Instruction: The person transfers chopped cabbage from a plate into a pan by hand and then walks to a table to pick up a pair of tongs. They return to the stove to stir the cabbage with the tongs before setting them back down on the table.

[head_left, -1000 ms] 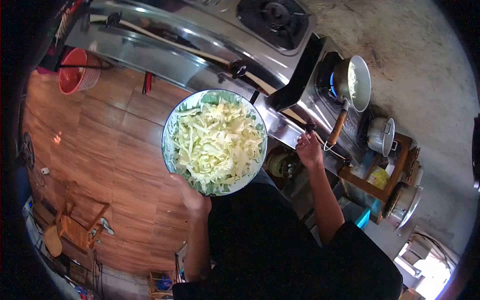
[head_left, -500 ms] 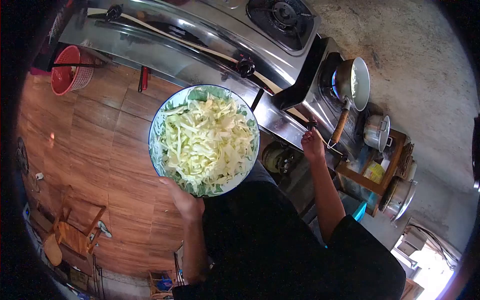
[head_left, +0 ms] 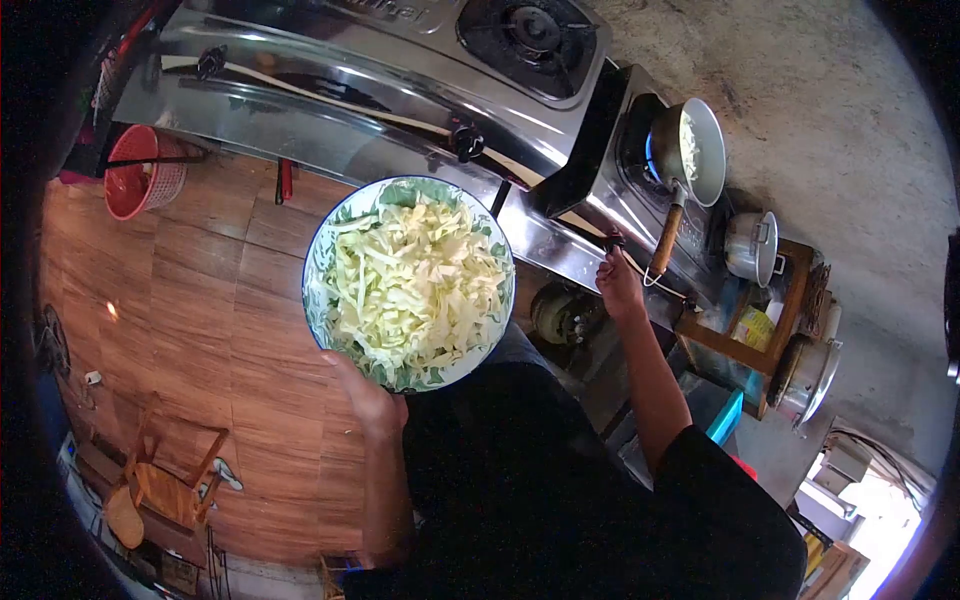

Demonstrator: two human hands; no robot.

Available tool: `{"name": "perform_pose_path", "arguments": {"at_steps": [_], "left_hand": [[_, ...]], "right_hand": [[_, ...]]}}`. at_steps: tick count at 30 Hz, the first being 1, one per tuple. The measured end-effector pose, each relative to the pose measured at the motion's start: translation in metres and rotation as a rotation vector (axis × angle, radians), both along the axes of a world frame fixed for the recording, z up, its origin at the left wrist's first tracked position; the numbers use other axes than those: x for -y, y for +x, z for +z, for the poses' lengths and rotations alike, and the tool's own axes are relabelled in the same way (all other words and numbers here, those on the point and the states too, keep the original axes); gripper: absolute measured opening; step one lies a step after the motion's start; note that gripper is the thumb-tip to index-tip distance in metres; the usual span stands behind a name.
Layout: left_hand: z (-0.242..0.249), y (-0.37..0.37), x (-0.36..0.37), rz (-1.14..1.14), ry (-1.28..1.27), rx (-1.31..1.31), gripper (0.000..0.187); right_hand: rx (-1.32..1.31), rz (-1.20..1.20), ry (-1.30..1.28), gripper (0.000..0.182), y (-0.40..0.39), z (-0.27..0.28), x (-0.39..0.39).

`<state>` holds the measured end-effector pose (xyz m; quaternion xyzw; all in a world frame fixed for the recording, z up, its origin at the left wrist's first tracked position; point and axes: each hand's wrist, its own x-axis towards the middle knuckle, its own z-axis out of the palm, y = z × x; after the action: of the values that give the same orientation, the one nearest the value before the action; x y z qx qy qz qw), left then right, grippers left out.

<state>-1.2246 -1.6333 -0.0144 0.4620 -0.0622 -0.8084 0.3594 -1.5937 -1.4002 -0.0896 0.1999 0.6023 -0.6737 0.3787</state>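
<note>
Your left hand [head_left: 372, 402] grips the round, green-patterned white bowl [head_left: 462, 358] of pale shredded cabbage [head_left: 415, 285] before you; your right pinches the black stove knob [head_left: 614, 243], with the wooden-handled metal saucepan [head_left: 710, 152] and silver metal pot [head_left: 750, 248] just beyond.

Premises: a kitchen, household in appearance. Evidence: a steel stove [head_left: 420, 60] with a burner [head_left: 535, 32]; beside it, a second stove [head_left: 630, 205] with blue flame lit under a pan [head_left: 708, 172] containing pale shreds. Pots [head_left: 742, 248] are kept near. A bowl [head_left: 314, 275] holds shredded cabbage [head_left: 420, 285]. A wooden chair [head_left: 165, 492] on the wood-patterned floor [head_left: 270, 400] supports the domestic classification.
</note>
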Motion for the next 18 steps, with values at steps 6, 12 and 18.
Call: {"name": "perform_pose_path", "arguments": {"at_steps": [6, 12, 18], "left_hand": [[-0.002, -0.002, 0.007, -0.074, -0.095, 0.098, 0.082], [0.025, -0.007, 0.010, -0.137, -0.244, 0.091, 0.081], [0.060, -0.015, 0.011, -0.180, -0.330, 0.072, 0.078]], "right_hand": [[-0.233, -0.296, 0.116, 0.013, 0.026, 0.049, -0.016], [-1.010, 0.022, 0.151, 0.013, -0.005, 0.161, 0.042], [-1.302, 0.426, 0.304, 0.029, -0.054, 0.174, 0.131]]}}
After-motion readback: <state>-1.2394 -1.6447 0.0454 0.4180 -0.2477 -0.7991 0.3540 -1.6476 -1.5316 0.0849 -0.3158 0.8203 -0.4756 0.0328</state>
